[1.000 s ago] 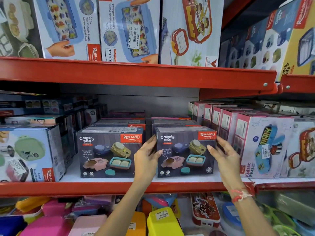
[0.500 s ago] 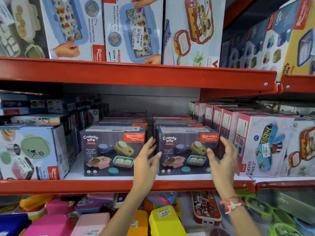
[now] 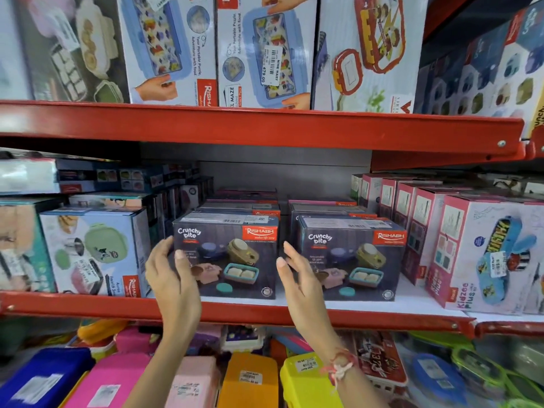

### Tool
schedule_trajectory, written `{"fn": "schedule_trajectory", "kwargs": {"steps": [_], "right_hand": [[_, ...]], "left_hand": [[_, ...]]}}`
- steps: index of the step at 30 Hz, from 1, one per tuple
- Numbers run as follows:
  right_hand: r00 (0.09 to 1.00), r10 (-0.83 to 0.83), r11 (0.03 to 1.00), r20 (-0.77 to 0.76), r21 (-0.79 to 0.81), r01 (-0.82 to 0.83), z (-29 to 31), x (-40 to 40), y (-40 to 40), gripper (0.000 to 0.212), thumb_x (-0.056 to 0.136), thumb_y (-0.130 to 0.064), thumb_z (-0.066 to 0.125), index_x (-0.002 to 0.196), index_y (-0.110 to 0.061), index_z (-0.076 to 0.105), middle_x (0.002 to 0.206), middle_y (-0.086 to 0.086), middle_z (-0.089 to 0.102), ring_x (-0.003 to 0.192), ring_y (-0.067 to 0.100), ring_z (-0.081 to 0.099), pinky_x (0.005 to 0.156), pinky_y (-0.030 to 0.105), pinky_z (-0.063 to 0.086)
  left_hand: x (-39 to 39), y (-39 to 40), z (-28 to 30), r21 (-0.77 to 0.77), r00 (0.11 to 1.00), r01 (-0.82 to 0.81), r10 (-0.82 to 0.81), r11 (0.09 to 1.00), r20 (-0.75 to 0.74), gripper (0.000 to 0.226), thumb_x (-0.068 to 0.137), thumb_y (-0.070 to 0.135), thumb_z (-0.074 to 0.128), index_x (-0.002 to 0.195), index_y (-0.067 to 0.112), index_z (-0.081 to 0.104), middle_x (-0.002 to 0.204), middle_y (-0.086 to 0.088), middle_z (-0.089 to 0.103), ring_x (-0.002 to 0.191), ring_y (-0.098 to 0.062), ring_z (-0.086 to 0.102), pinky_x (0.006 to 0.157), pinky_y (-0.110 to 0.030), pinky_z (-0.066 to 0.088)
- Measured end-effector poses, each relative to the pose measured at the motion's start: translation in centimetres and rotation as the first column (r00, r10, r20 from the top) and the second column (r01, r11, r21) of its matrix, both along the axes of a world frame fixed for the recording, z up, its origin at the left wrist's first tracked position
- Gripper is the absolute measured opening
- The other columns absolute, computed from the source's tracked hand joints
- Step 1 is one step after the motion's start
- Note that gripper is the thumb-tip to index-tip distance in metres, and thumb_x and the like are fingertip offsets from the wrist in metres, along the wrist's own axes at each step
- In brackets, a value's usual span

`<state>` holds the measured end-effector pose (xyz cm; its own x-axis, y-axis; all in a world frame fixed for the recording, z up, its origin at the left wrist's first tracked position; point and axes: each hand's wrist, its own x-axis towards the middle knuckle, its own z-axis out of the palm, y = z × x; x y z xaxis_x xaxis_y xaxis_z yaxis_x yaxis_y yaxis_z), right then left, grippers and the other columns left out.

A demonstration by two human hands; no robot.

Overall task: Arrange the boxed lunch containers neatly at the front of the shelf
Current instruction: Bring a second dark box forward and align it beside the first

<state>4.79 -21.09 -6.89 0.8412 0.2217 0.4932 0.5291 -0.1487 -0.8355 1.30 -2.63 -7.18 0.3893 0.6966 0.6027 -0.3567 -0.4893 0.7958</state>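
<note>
Straightening left Crunchy Bite box (image 3: pixel 226 260) at shelf (image 3: pixel 265 312) front edge: left hand (image 3: pixel 170 275) cups corner, grip unclear; right hand (image 3: pixel 297 278) released; next needs 2-sided clasp.

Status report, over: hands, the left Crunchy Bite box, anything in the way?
Hands: left hand grips left Crunchy Bite box at its left edge; right hand open by its right side, contact unclear. Beside it, right Crunchy Bite box, apart.

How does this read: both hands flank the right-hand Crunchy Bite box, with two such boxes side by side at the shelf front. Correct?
Not quite. In the head view the left hand and right hand flank the left-hand Crunchy Bite box, not the right-hand Crunchy Bite box. Two such boxes do stand side by side at the shelf front.
</note>
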Motion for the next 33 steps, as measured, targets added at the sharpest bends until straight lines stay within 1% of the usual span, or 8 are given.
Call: {"fn": "schedule_trajectory", "kwargs": {"steps": [5,9,13,17,23,27,30,33], "right_hand": [[0.998,0.037,0.998,-0.057,-0.045,-0.04,-0.5,0.4,1.4,0.065,0.088,-0.061,0.033,0.149,-0.042,0.019,0.157,-0.014,0.024,0.142,0.002,0.023,0.108,0.019,0.02],[0.998,0.031,0.998,-0.048,-0.047,-0.034,-0.8,-0.2,1.5,0.065,0.088,-0.059,0.033,0.149,-0.044,0.016,0.152,-0.019,0.025,0.134,-0.005,0.023,0.083,-0.008,0.026],[0.998,0.037,0.999,-0.044,-0.019,-0.038,-1.2,-1.1,1.0,0.064,0.088,-0.056,0.034,0.149,-0.042,0.018,0.146,-0.022,0.027,0.129,-0.008,0.025,0.077,-0.012,0.025],[0.999,0.037,0.999,-0.033,-0.01,-0.038,-1.4,-1.5,0.8,0.064,0.088,-0.058,0.035,0.148,-0.043,0.02,0.147,-0.02,0.03,0.127,-0.01,0.03,0.08,-0.011,0.026],[0.999,0.026,1.0,-0.022,-0.017,-0.026,-1.5,-1.8,0.5,0.062,0.088,-0.059,0.034,0.147,-0.047,0.019,0.152,-0.017,0.03,0.135,-0.004,0.028,0.083,-0.003,0.029],[1.0,0.016,1.0,-0.008,0.0,-0.016,-1.3,-2.0,-0.2,0.058,0.092,-0.052,0.037,0.147,-0.045,0.022,0.151,-0.014,0.032,0.136,-0.001,0.031,0.08,-0.008,0.03],[0.998,-0.047,0.996,0.04,0.072,0.044,-1.0,-2.1,-1.8,0.05,0.094,-0.046,0.043,0.143,-0.038,0.037,0.143,-0.011,0.043,0.127,-0.009,0.04,0.081,-0.007,0.032],[0.987,-0.141,0.978,0.081,0.169,0.125,-1.2,-1.9,-3.8,0.044,0.091,-0.045,0.044,0.133,-0.033,0.051,0.132,-0.013,0.053,0.114,-0.015,0.049,0.084,0.001,0.039]], "left_hand": [[0.2,2.0,-0.4,-0.113,0.951,0.275,-0.287,0.955,-0.115,0.076,0.082,0.072,0.011,0.148,0.034,0.012,0.16,0.005,0.013,0.144,-0.009,0.012,0.113,-0.028,0.008],[-0.5,2.5,-1.0,-0.1,0.922,0.338,-0.351,0.936,-0.165,0.09,0.064,0.09,0.007,0.143,0.047,0.015,0.152,0.019,0.018,0.144,-0.009,0.015,0.119,-0.041,0.009],[-2.0,2.3,-1.2,-0.1,0.921,0.339,-0.352,0.935,-0.166,0.075,0.065,0.089,0.006,0.133,0.061,0.019,0.153,0.016,0.022,0.145,-0.014,0.018,0.119,-0.047,0.012],[-2.9,2.3,-1.3,-0.088,0.93,0.308,-0.32,0.947,-0.182,0.082,0.067,0.087,0.004,0.14,0.053,0.024,0.154,0.001,0.034,0.142,-0.019,0.029,0.118,-0.05,0.016],[-3.6,2.0,-1.3,-0.087,0.93,0.307,-0.318,0.948,-0.184,0.076,0.074,0.083,0.009,0.14,0.05,0.027,0.149,0.001,0.039,0.139,-0.016,0.034,0.117,-0.047,0.021],[-4.2,0.8,-0.9,-0.007,0.968,0.165,-0.163,0.986,-0.192,0.063,0.091,0.06,0.013,0.145,0.031,0.028,0.148,0.003,0.033,0.136,-0.01,0.027,0.11,-0.03,0.017],[-4.6,-1.3,-0.9,0.077,0.994,0.022,-0.013,0.997,-0.108,0.051,0.094,0.049,0.024,0.135,0.022,0.042,0.138,-0.002,0.044,0.129,-0.017,0.04,0.106,-0.034,0.031],[-4.4,-4.8,-1.2,0.114,0.99,0.124,-0.116,0.986,-0.075,0.034,0.094,0.035,0.036,0.121,0.025,0.053,0.117,0.008,0.057,0.112,-0.007,0.053,0.097,-0.035,0.043]]}}
